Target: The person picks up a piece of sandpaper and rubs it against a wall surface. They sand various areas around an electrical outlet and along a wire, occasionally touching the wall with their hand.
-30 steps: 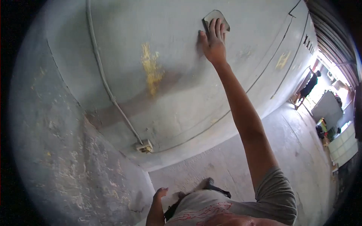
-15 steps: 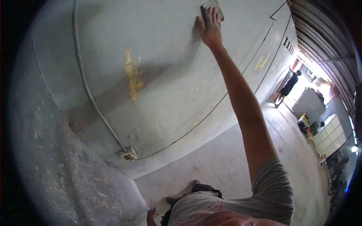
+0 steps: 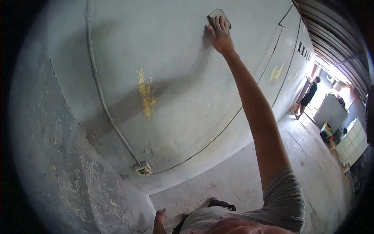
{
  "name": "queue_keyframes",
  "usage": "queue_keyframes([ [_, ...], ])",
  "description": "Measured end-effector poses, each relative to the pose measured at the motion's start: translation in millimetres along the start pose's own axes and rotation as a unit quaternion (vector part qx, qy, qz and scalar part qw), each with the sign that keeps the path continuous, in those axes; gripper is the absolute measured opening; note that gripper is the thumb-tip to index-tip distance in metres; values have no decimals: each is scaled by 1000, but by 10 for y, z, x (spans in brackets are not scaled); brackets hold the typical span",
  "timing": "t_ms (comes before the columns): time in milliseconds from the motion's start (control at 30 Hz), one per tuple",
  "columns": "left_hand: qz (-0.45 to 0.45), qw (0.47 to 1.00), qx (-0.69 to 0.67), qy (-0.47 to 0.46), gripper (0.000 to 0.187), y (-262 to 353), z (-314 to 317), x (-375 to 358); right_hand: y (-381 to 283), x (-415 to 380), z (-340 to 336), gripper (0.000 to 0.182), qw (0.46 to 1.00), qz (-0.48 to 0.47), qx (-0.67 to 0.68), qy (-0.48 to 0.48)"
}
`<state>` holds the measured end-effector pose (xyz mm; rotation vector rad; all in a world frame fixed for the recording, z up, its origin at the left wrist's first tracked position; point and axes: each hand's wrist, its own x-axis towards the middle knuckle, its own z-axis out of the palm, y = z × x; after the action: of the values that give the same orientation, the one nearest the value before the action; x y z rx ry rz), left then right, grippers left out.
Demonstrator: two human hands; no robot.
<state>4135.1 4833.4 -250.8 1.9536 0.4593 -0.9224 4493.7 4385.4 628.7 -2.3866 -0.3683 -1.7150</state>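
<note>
Evidently the right hand (image 3: 222, 39) is laid out flat, fingers extended and the thumb off to one side, over a thin grey sheet (image 3: 219, 13) that lies against the painted wall (image 3: 183, 39), high up at the end of an outstretched arm. The sheet's edges show beyond the fingertips; whether any finger hooks round one cannot be told. If pressure alone keeps it there, the likeliest trouble is a slip: should the palm lift or the push weaken at that long reach, the sheet could slide out and drop to the floor (image 3: 307, 163). A corner standing away from the surface could also catch and fold. Lower down, a rough yellow patch (image 3: 147, 95) interrupts the grey paint; rubbed hard, its edges might flake and shed dust. The conduit (image 3: 96, 74), the socket box (image 3: 145, 168) and the thin cable (image 3: 210, 143) would be awkward to meet, since a careless sweep could snag on them or knock them loose. The left hand (image 3: 161, 213) hangs low beside the body, too small in view to tell how far its fingers are spread, and lends the sheet no support.
</note>
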Motion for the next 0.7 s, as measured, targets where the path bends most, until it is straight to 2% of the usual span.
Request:
queue_keyframes([
  [33,143,956,256,-6,63,50,-41,34,-60,-104,31,68,1000,-1,21,16],
  [67,274,828,489,-17,66,105,-34,65,-105,-229,91,68,999,-1,42,28],
  [133,290,783,550,-14,61,302,38,158,-130,-545,352,68,998,-37,23,52],
  [167,290,823,486,-40,52,336,67,306,-239,-734,382,68,998,-29,21,42],
  [200,398,763,508,27,44,288,131,455,-329,-905,361,68,999,-21,20,31],
  [233,445,725,521,74,35,375,175,442,-333,-983,351,68,999,-14,23,20],
  [267,379,848,368,48,34,419,250,449,-324,-976,346,68,999,-18,23,17],
  [300,315,915,251,21,36,480,289,492,-311,-929,333,68,999,-23,23,21],
  [333,250,961,121,10,39,546,325,523,-282,-838,283,68,999,-20,25,32],
  [367,203,978,40,-6,42,629,357,531,-226,-692,194,67,1000,-23,11,16],
  [433,69,983,115,-122,57,746,181,412,-87,-325,81,66,1000,-23,-2,9],
  [500,150,979,90,-104,49,785,216,433,-13,-74,20,67,999,-20,-9,27],
  [533,107,987,43,-113,58,752,217,340,-25,-17,14,67,999,-7,-22,23],
  [567,115,987,39,-106,58,838,192,272,-74,-26,22,68,999,2,-13,34],
  [633,150,958,242,-46,48,873,332,100,-152,-167,95,69,999,7,-7,40],
  [700,181,938,283,-84,51,784,340,184,-270,-527,195,69,999,19,6,32],
])
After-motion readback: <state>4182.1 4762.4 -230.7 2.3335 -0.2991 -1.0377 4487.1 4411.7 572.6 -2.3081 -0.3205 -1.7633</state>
